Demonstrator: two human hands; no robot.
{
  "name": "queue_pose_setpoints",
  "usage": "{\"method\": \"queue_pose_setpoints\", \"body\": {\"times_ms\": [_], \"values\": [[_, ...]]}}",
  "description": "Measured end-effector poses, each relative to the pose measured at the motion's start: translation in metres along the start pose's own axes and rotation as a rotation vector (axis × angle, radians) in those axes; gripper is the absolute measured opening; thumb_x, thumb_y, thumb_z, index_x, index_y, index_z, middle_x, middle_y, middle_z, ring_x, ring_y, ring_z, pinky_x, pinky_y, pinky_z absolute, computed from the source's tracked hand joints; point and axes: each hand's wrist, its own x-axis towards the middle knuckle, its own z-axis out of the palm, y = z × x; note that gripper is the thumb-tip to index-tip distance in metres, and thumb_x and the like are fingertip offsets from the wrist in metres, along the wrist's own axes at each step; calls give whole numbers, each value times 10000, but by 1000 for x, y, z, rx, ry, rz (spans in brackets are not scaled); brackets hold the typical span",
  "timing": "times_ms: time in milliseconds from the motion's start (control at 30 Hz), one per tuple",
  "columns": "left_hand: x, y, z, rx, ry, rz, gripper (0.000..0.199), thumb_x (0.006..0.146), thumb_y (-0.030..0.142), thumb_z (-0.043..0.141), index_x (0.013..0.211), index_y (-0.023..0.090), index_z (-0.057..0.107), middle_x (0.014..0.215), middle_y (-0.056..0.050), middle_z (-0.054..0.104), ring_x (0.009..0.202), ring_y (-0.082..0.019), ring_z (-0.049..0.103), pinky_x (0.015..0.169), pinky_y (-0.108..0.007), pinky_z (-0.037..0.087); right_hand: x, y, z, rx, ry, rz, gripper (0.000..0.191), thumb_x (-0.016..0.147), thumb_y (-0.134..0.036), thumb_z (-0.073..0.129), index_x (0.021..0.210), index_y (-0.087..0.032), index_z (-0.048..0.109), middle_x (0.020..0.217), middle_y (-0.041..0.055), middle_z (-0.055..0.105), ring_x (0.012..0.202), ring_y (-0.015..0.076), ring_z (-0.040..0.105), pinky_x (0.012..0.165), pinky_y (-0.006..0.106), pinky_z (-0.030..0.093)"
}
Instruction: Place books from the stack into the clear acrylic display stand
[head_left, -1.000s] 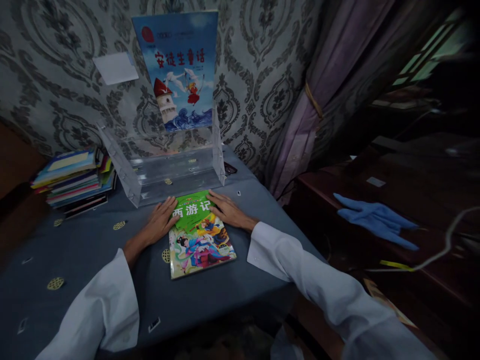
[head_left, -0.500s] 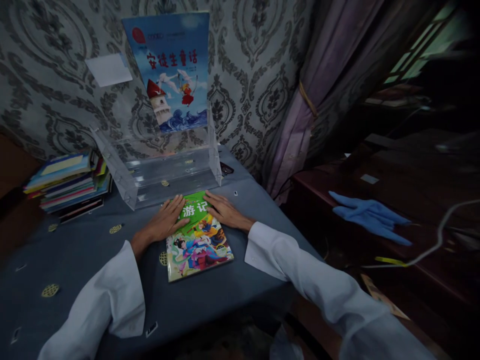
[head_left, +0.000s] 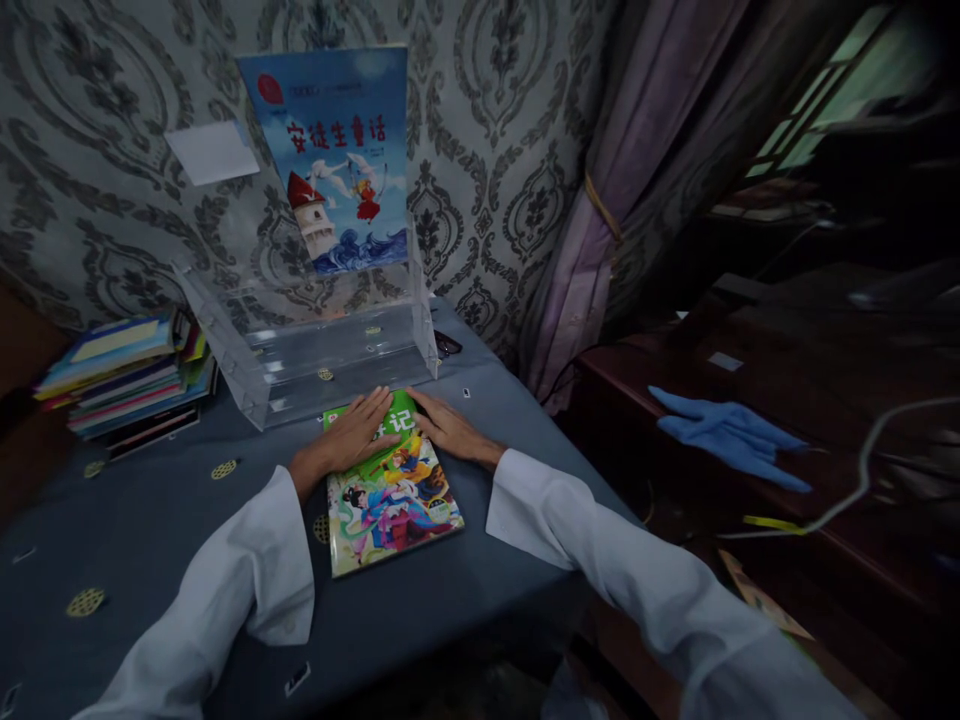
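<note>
A green-topped picture book [head_left: 394, 505] with colourful cartoon figures lies flat near the front of the table. Across its upper left part rests my left hand [head_left: 354, 432], fingers stretched out and covering some of the title. My right hand [head_left: 450, 428] lies along the upper right edge of the book, its fingers extended onto the cover. Just behind the book stands a clear acrylic rack [head_left: 341, 345]. A blue storybook [head_left: 345, 150] with a red-roofed tower on its cover stands upright at the back of that rack.
A stack of books [head_left: 135, 375] sits to the left of the rack. Dark glasses [head_left: 447, 343] lie behind its right side. Blue gloves [head_left: 727, 435] and a pale cable [head_left: 862, 480] are on the dark red furniture [head_left: 622, 370] to the right. A purple curtain [head_left: 581, 270] hangs behind.
My left hand has slid to the right over the cover, hiding more of the title. My right hand stays at the book's edge. The view has shifted slightly.
</note>
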Motion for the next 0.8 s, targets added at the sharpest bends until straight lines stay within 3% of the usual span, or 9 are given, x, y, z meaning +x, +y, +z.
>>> {"method": "queue_pose_setpoints", "body": {"times_ms": [433,800], "values": [[11,13,-7,-3,32,64,700,1039,594,207,1583,158,262,1643,-112,267,1538,-228,197,1253,-442,158,4,0,-5,335,10,120,655,1032,-529,315,1580,-177,250,1581,129,416,1456,215,406,1230,447,295],[7,22,-7,39,28,128,662,1047,575,216,1585,192,266,1652,-105,237,1534,-237,213,1247,-461,189,4,-1,-6,307,60,70,674,999,-653,289,1494,-226,455,1512,85,519,1398,234,481,1205,443,334]]}}
